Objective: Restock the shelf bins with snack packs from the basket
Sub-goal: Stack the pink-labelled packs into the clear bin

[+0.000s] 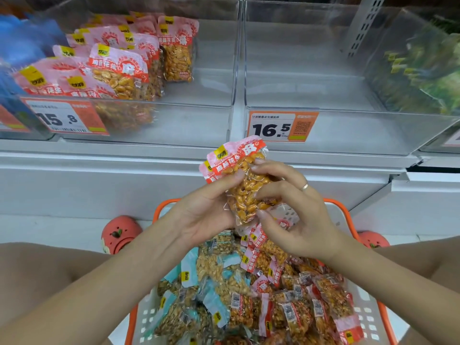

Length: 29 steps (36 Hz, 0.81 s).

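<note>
Both forearms: bare, reached forward and converged at centre. Left hand point(206, 215): palm up, fingers curled under and round the packs point(245, 185), thumb laid across their front. Right hand point(296, 215): back toward camera, fingertips point(258, 161) pinched on the packs' right edge; ring on one finger.

A white shelf point(149, 155) carries a row of clear plastic bins. The left bin point(174, 120), with a price tag point(63, 115) reading 15.8 on its front, holds red-and-pink peanut packs point(119, 70) massed toward its left side. The middle bin point(336, 135), tagged 16.5 point(282, 126), shows only its bare floor. A further bin point(423, 66) at the right holds blurred green packs. Below, a white basket with an orange rim point(341, 207) holds heaped red and teal snack packs point(249, 295)
</note>
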Each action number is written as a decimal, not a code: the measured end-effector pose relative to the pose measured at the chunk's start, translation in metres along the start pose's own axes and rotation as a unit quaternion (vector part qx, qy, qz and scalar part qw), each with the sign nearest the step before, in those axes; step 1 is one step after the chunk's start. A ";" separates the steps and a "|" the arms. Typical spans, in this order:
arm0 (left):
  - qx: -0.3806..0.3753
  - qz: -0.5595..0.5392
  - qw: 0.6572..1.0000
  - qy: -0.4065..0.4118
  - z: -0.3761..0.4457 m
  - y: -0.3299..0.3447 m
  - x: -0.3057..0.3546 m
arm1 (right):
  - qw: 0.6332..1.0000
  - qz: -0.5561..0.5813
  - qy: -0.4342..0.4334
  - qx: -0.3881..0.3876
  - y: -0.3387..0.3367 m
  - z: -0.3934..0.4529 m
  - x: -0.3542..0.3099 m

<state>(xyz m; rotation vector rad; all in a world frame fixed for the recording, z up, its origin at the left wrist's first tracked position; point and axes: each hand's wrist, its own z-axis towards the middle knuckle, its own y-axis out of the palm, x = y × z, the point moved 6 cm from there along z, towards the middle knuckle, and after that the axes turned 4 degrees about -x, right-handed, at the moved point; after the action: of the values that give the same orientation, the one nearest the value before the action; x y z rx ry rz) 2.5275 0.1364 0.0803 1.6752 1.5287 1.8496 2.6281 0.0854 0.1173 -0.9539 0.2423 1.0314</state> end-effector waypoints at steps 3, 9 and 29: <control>-0.006 -0.010 0.999 -0.039 -0.001 0.001 -0.002 | 0.999 0.000 0.028 0.026 -0.004 0.000 0.000; 0.062 0.008 0.998 -0.023 0.002 -0.004 -0.002 | 0.995 0.017 0.087 0.053 -0.004 -0.003 0.006; 0.125 0.150 0.980 0.029 0.001 -0.010 0.004 | 0.837 0.335 0.430 0.045 -0.009 -0.003 0.032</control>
<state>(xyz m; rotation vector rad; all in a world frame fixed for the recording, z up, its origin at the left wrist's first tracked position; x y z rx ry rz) 2.5224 0.1447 0.0746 2.0842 1.6690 1.9272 2.6533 0.1016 0.1019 -1.2338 1.4512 1.1305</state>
